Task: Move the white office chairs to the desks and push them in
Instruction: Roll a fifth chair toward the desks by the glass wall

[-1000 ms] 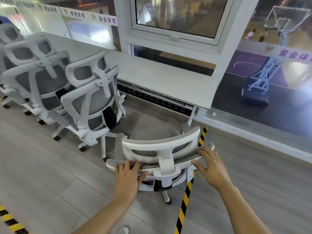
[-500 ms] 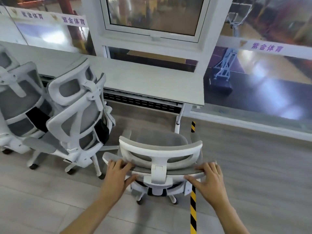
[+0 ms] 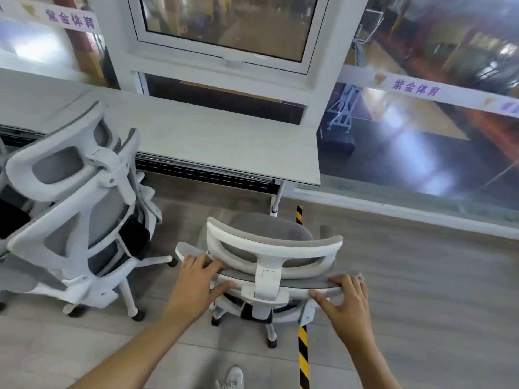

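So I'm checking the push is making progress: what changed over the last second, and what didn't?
The white office chair with grey mesh has rolled forward to the white desk, and it has turned from angled to squarely facing it, its seat now near the desk's edge. The left hand and right hand still grip its backrest. The neighbouring white chair stays parked at the desk.

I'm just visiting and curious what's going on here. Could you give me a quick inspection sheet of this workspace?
Surface: grey plank floor; long white desk, top bare.
Job's things: white chair facing the desk, not yet pushed in; another chair on its left.
Clutter: nothing seen.
Hands: left hand and right hand grip the chair's backrest.
Cables: nothing seen.
Surroundings: yellow-black floor tape, window, a sports hall beyond the glass.
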Tool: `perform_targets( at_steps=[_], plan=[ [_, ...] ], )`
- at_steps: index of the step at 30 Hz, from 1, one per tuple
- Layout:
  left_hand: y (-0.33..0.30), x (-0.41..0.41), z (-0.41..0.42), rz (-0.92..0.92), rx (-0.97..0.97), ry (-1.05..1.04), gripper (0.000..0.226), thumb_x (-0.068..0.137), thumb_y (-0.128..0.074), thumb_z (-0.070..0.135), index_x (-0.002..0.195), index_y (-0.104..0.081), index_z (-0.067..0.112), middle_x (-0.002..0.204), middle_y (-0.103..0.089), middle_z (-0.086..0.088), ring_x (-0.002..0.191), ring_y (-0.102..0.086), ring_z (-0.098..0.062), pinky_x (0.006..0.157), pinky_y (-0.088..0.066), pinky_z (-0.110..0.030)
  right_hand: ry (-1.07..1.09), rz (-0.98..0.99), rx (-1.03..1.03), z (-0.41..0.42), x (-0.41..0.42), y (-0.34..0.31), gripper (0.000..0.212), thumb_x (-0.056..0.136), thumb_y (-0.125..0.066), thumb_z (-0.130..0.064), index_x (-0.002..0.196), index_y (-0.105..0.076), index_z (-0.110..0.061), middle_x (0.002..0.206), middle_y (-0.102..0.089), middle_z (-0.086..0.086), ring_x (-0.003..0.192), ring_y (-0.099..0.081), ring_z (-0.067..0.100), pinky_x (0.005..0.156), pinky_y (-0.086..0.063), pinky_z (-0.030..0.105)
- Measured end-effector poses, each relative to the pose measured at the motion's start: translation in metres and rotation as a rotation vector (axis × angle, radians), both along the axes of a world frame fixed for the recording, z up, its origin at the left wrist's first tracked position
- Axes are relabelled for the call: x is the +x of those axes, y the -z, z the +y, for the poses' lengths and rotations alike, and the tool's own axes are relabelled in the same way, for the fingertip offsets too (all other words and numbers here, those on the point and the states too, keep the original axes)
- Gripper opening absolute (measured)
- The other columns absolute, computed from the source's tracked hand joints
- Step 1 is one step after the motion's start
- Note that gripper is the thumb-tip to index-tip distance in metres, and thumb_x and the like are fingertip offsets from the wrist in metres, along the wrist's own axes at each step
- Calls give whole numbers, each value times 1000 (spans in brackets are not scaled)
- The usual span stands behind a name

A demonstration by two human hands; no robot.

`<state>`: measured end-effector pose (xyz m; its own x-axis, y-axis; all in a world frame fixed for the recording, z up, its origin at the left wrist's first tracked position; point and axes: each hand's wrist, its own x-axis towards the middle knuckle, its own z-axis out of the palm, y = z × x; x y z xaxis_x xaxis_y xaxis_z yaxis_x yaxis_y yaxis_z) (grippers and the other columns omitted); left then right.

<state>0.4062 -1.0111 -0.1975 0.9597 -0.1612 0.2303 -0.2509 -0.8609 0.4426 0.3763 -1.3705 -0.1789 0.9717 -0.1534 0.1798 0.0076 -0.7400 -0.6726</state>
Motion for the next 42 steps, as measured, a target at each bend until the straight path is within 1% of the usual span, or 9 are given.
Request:
perform_targets(
  at_steps=[7,10,13,16,19,21,29,36,42],
  plan=[
    [1,55,-13,21,0,-4,44,85,-51,74,106,-63,37,93,-44,12,90,-41,-16,82,-46,-34,-3,-12,25,-17,58,3,46,70,-81,-61,101,-55,-37,105,-52,-24,114,-43,4,106,-44,53],
    [3,61,-22,12,-20,-18,38,85,-60,68,105,-64,36,92,-45,11,89,-40,-18,81,-47,-36,-31,14,18,-28,69,4,45,71,-82,-59,100,-56,-37,105,-52,-25,114,-45,0,105,-44,54],
    [2,59,-43,-34,-23,-35,37,87,-56,65,102,-65,33,91,-43,9,88,-37,-17,85,-45,-38,-52,34,-1,-46,75,-1,44,69,-81,-61,99,-57,-40,104,-54,-24,109,-48,5,95,-50,40],
    [4,63,-57,-72,10,-29,37,88,-53,63,102,-65,31,89,-39,9,86,-29,-14,91,-45,-44,-44,32,-12,-52,81,-6,43,70,-80,-59,101,-57,-40,106,-54,-25,110,-48,2,89,-44,24],
    [4,72,-58,-77,-24,-45,31,88,-62,56,104,-66,30,91,-37,10,86,-27,-12,91,-47,-50,-36,25,1,-49,90,-7,43,72,-81,-55,102,-57,-38,107,-55,-24,110,-47,0,88,-37,16],
    [3,79,-56,-70,-25,-36,31,87,-65,54,106,-66,30,91,-40,9,87,-29,-12,91,-48,-50,-34,25,-7,-48,96,-5,44,72,-82,-54,103,-57,-36,107,-56,-21,109,-48,1,88,-37,16],
    [5,110,-36,3,19,18,43,87,-50,69,106,-64,34,94,-49,9,88,-38,-17,87,-43,-38,19,27,70,-31,103,1,45,73,-83,-52,106,-57,-35,110,-55,-20,112,-47,5,89,-37,15],
    [5,106,-35,30,-4,15,42,85,-52,71,106,-63,36,94,-49,11,89,-41,-18,82,-42,-34,14,40,93,-29,101,2,47,73,-82,-54,108,-56,-36,113,-55,-19,116,-47,7,92,-38,17],
    [1,101,-38,31,-11,-12,36,84,-65,63,106,-65,34,93,-47,11,89,-41,-20,83,-45,-36,14,45,77,-32,101,-3,46,74,-82,-54,108,-57,-36,113,-54,-20,115,-48,6,93,-42,23]
  ],
)
